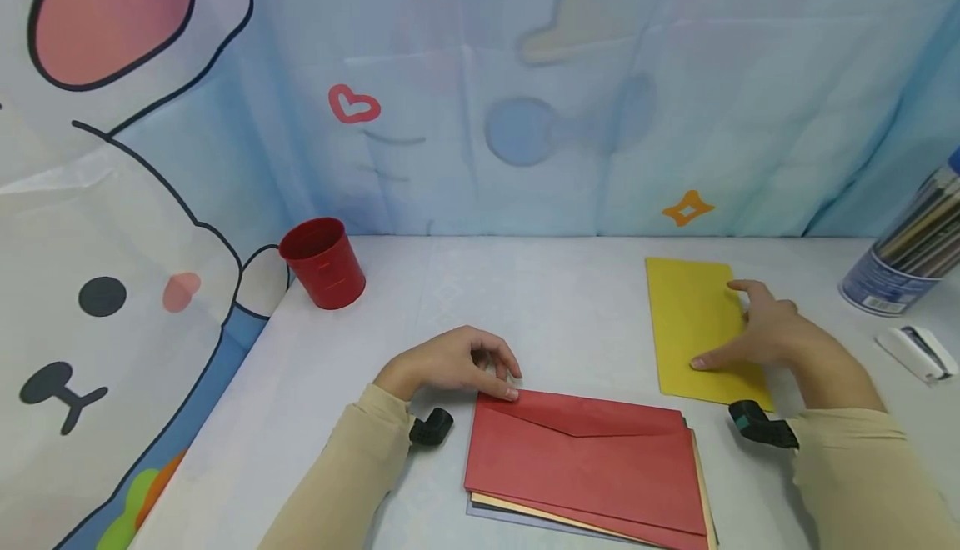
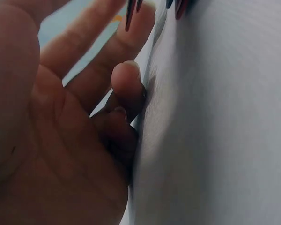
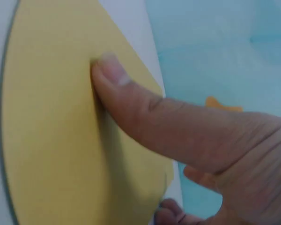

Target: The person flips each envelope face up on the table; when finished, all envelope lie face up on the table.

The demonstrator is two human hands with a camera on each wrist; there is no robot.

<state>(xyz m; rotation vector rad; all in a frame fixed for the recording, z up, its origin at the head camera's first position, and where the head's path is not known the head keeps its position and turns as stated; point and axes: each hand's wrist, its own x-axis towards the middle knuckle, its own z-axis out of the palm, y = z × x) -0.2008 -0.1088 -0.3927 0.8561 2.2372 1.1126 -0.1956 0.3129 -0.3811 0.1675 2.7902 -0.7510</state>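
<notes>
A stack of envelopes, the top one a red envelope (image 1: 577, 467) with its flap side up, lies near the front of the table. My left hand (image 1: 453, 362) is at its far left corner, the thumb touching the red paper and the other fingers loosely bent beyond the edge. In the left wrist view, separate red corners (image 2: 180, 8) show near the fingertips, and the lower fingers rest on the tabletop. A yellow envelope (image 1: 686, 317) lies farther right. My right hand (image 1: 772, 329) spreads over its right side, thumb (image 3: 136, 108) pressed on the surface, index finger reaching its right edge.
A red cup (image 1: 326, 267) stands at the back left. At the right are a can of pencils (image 1: 900, 271) and a white stapler-like object (image 1: 918, 354). A patterned curtain (image 1: 480, 100) borders the back of the white table (image 1: 420, 300). Yellowish, dark and lilac envelopes show under the red one.
</notes>
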